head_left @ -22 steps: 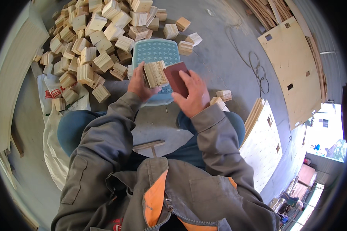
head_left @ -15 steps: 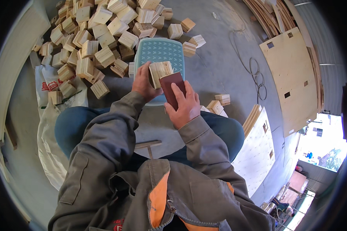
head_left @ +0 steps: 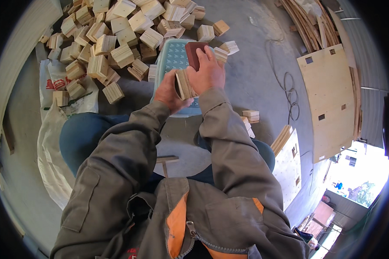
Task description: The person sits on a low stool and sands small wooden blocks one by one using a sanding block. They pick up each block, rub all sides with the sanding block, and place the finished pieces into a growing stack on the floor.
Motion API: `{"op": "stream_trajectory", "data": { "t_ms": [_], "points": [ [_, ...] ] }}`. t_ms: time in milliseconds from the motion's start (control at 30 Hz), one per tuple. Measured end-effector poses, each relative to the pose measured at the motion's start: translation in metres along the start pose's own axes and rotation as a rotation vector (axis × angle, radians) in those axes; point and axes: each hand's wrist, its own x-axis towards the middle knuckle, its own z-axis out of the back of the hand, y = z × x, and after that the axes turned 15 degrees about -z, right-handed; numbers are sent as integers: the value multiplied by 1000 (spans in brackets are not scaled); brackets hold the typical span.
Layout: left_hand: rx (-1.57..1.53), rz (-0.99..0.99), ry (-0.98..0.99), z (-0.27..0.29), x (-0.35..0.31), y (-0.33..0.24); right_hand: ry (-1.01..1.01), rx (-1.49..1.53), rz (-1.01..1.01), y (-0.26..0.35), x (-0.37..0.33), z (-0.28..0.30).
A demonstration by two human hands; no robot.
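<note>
My left hand (head_left: 167, 94) is closed round a plywood block (head_left: 184, 85), holding it tilted above the near part of a light-blue plastic stool (head_left: 172, 54). My right hand (head_left: 209, 74) grips a flat reddish-brown sanding block (head_left: 194, 55), its fingers lying over the right side. That sanding block is over the far part of the stool, beyond the plywood block. The heel of my right hand is close against the plywood block; whether they touch I cannot tell.
A big heap of plywood blocks (head_left: 123, 55) covers the floor at the far left, beside a white woven sack (head_left: 58, 142). A few blocks (head_left: 250, 115) lie right of my knee. Plywood panels with square holes (head_left: 328, 103) and a coiled cable (head_left: 291, 97) are at the right.
My right hand has pushed the sanding block away from me, off the plywood block's face to beyond it. The plywood block has shifted slightly right and turned in my left hand.
</note>
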Motion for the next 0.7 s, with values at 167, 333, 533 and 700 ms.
{"op": "stream_trajectory", "data": {
  "t_ms": [167,333,533,700],
  "points": [
    [15,-4,-13,4,2,-8,4,14,52,-12,-30,7],
    [29,-43,-53,3,3,-6,9,44,157,-38,-117,36],
    [-25,-47,-92,-6,1,-1,23,87,168,-46,-148,45],
    [44,-46,-93,-1,1,-6,-39,73,185,-37,-101,26]
  ]
}}
